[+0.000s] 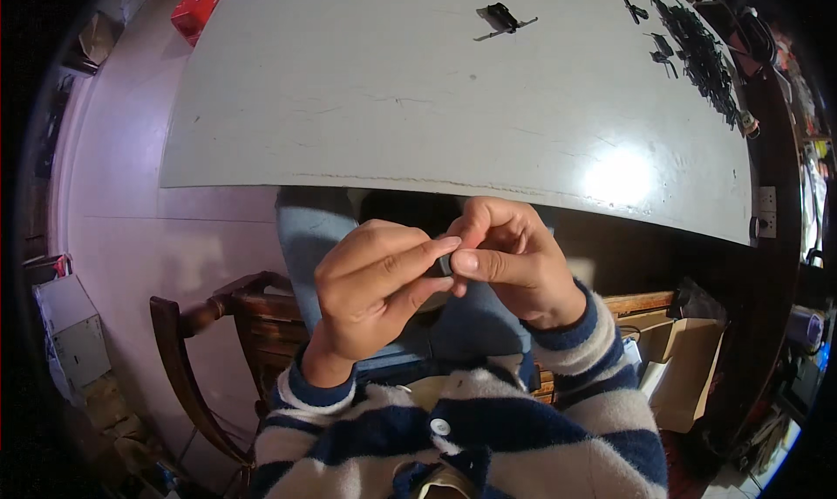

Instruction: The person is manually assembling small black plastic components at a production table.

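Observation:
My left hand (375,277) and my right hand (514,259) meet over my lap, just short of the table's front edge. Between their fingertips is a small dark piece (445,264), pinched from both sides. Fingers cover most of it, so its kind cannot be made out. On the far part of the table lies a small black part with thin arms (503,18), apart from both hands. A heap of thin black pieces (704,59) is spread at the far right, with a few loose black pieces (663,53) beside it.
The pale table (349,98) stretches ahead, its front edge beyond my hands. A red box (200,9) sits at the far left. To my left is a wooden chair arm (187,359). An open cardboard box (689,368) stands low on the right, below a wall socket (767,211).

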A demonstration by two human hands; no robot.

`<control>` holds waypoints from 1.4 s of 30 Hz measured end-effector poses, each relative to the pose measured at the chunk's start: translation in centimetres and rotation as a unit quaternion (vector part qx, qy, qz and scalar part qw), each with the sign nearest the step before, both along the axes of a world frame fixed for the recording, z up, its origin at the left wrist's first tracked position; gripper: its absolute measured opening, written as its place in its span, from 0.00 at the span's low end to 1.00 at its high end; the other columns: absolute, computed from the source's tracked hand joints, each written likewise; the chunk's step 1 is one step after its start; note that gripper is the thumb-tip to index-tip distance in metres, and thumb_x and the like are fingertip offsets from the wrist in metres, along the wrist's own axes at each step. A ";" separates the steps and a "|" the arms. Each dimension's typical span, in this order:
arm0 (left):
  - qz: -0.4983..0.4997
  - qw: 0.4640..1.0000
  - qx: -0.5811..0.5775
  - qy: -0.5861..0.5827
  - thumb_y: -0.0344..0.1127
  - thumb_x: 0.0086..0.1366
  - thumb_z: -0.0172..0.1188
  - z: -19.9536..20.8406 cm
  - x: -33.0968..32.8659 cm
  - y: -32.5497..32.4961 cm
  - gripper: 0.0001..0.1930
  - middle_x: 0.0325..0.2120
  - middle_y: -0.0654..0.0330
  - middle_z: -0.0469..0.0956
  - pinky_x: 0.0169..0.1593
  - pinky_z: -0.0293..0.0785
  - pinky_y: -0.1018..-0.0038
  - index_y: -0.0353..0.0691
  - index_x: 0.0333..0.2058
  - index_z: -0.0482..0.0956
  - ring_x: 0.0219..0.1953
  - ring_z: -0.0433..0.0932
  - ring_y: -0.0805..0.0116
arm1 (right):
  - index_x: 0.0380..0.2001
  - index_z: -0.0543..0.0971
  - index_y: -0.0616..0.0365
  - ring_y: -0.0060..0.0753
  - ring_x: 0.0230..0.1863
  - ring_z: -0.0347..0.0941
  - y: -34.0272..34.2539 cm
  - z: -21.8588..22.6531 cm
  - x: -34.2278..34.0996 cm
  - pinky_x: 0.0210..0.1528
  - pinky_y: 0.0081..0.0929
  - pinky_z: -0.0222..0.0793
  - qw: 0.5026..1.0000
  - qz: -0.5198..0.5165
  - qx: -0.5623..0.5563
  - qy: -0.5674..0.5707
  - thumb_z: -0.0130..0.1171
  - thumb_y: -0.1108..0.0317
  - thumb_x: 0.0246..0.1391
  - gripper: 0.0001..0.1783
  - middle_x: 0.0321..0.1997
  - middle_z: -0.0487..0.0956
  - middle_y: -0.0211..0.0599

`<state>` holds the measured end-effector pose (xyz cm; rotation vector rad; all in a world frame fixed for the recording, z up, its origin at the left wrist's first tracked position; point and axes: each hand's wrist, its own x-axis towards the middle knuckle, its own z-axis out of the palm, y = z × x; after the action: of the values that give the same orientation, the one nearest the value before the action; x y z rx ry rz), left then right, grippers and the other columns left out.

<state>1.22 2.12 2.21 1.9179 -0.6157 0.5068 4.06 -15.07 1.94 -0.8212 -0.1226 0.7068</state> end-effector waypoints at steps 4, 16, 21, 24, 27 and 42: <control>-0.088 0.981 -0.145 0.098 0.28 0.48 0.65 -0.7 0.4 0.7 0.18 0.27 0.56 0.76 0.29 0.69 0.78 0.34 0.40 0.76 0.26 0.74 0.70 | 0.34 0.68 0.63 0.24 0.28 0.75 -0.2 1.1 0.6 0.25 0.19 0.71 0.992 0.101 0.012 0.070 0.51 0.70 0.56 0.07 0.25 0.75 0.37; -0.041 0.998 -0.055 0.011 0.42 0.41 0.71 -0.6 0.2 1.3 0.17 0.09 0.63 0.68 0.16 0.56 0.81 0.35 0.22 0.76 0.10 0.65 0.73 | 0.37 0.67 0.60 0.09 0.20 0.56 0.1 0.3 -0.5 0.19 0.10 0.49 0.992 0.107 -0.029 -0.056 0.51 0.68 0.56 0.09 0.23 0.67 0.23; -0.223 0.973 -0.044 0.043 0.41 0.36 0.70 0.1 0.8 2.1 0.17 0.09 0.64 0.69 0.13 0.55 0.81 0.36 0.24 0.80 0.09 0.65 0.71 | 0.35 0.72 0.65 0.21 0.21 0.62 -0.8 0.1 0.1 0.21 0.22 0.55 0.928 0.276 -0.057 -0.243 0.49 0.63 0.57 0.13 0.21 0.70 0.32; -0.233 0.969 -0.062 0.057 0.41 0.37 0.70 -0.6 0.8 2.2 0.17 0.10 0.63 0.70 0.13 0.56 0.81 0.37 0.25 0.80 0.10 0.67 0.72 | 0.33 0.72 0.64 0.28 0.17 0.63 -0.8 1.0 -0.3 0.20 0.23 0.56 0.908 0.248 -0.131 -0.311 0.48 0.63 0.58 0.13 0.18 0.69 0.35; -0.236 0.967 -0.066 0.065 0.43 0.41 0.69 -1.0 1.0 2.7 0.17 0.11 0.63 0.74 0.15 0.62 0.82 0.35 0.24 0.80 0.11 0.71 0.73 | 0.32 0.72 0.63 0.34 0.17 0.65 -0.4 1.6 -0.2 0.21 0.26 0.59 0.904 0.214 -0.154 -0.337 0.48 0.63 0.57 0.12 0.17 0.70 0.37; -0.092 0.872 -0.361 0.316 0.37 0.59 0.46 -3.6 -0.1 3.8 0.13 0.17 0.63 0.65 0.22 0.54 0.82 0.35 0.20 0.66 0.17 0.61 0.76 | 0.37 0.74 0.53 0.44 0.44 0.67 -2.7 -4.5 17.1 0.45 0.35 0.63 0.368 -0.172 -0.656 -0.636 0.53 0.72 0.46 0.12 0.38 0.73 0.39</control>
<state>1.16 5.93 -1.40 1.1756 -0.1257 -0.0480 21.15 -17.81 -2.60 -2.7794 -0.8286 -0.6997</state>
